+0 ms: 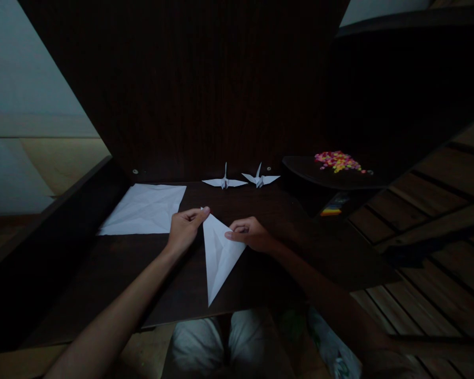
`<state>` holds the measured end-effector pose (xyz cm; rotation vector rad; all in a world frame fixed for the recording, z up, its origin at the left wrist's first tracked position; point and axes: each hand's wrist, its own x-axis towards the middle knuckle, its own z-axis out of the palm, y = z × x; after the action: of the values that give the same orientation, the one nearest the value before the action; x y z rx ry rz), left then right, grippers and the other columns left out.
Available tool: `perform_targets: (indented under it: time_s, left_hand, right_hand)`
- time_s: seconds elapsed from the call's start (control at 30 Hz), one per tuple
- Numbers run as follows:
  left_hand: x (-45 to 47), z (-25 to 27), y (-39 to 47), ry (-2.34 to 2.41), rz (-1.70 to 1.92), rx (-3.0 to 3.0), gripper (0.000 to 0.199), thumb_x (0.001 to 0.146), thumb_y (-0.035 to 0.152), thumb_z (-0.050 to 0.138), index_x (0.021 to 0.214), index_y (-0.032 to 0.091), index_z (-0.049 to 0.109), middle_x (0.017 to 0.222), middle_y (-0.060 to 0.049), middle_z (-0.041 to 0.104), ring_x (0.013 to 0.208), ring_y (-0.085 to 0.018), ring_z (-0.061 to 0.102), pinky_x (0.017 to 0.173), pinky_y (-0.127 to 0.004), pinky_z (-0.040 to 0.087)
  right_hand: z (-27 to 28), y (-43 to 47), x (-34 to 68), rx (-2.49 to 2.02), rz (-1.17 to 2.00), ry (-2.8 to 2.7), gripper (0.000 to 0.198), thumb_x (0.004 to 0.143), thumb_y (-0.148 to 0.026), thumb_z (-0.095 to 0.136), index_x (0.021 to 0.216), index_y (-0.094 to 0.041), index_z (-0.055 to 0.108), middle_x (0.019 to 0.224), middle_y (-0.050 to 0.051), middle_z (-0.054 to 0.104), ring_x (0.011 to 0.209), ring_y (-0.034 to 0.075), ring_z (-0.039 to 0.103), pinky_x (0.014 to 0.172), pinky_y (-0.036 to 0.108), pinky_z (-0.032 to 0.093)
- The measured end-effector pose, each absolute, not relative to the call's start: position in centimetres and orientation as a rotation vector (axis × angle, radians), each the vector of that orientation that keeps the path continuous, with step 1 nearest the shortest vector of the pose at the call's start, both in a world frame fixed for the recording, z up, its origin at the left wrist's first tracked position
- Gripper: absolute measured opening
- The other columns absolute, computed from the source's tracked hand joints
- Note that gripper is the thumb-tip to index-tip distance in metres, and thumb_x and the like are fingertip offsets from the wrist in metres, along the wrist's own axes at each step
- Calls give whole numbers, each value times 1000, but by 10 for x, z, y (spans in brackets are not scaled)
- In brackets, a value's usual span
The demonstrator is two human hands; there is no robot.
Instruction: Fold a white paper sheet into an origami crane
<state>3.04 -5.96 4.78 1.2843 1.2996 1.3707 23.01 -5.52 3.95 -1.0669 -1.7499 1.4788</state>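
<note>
A folded sheet of white paper (pixel 221 258), triangular with its long point toward me, is held up over the dark desk. My left hand (pixel 185 226) pinches its upper left corner between thumb and fingers. On the other side, my right hand (pixel 250 234) grips the right part of it, thumb on top and fingers curled behind. Creases run across its face. To the left, a larger creased white sheet (pixel 146 208) lies flat. Beyond my hands, two white paper cranes (pixel 225 182) (pixel 259 180) stand side by side near the back panel.
A dark desk top (pixel 150 284) spans the view, with a raised side board (pixel 55 231) on the left. On the right, a rounded shelf (pixel 300 171) bears a heap of small colourful pieces (pixel 337 161). My knees (pixel 199 345) are under the front edge.
</note>
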Motion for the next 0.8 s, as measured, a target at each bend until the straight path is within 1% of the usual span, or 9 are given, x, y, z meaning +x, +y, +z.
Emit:
perform_targets:
  time_s: [0.07, 0.3, 0.5, 0.67, 0.8]
  left_hand:
    - [31, 48, -60, 1289, 1369, 1267, 38, 65, 51, 74, 65, 14, 73, 64, -2, 67, 58, -14, 55, 54, -23, 41]
    - [32, 44, -58, 1237, 1356, 1239, 40, 67, 53, 73, 76, 14, 76, 74, -5, 71, 64, -16, 58, 57, -24, 42]
    - [31, 41, -59, 1192, 1354, 1289, 40, 75, 52, 66, 88, 15, 75, 72, -4, 68, 63, -15, 56, 56, -23, 41]
    - [33, 41, -60, 1205, 1386, 1318, 38, 79, 50, 62, 88, 16, 75, 69, -1, 66, 61, -14, 55, 55, -23, 39]
    - [32, 44, -59, 1227, 1346, 1318, 34, 74, 49, 68, 78, 16, 75, 70, -3, 69, 62, -15, 58, 57, -24, 42]
  right_hand:
    - [40, -55, 230, -1066, 1488, -1750, 32, 66, -44, 72, 68, -13, 63, 56, -2, 56, 51, 9, 45, 49, 22, 29]
    - [38, -55, 229, -1055, 1533, -1761, 33, 66, -45, 72, 67, -14, 62, 55, -2, 56, 51, 9, 45, 49, 22, 29]
    - [39, -55, 231, -1026, 1547, -1763, 33, 67, -45, 72, 68, -14, 62, 58, -2, 57, 53, 9, 47, 50, 22, 31]
    - [40, -56, 231, -1021, 1556, -1760, 32, 67, -44, 72, 68, -14, 62, 56, -3, 56, 51, 8, 46, 48, 21, 29]
    - [39, -56, 233, -1034, 1588, -1760, 33, 66, -45, 72, 69, -13, 63, 58, -1, 60, 51, 9, 48, 48, 21, 31]
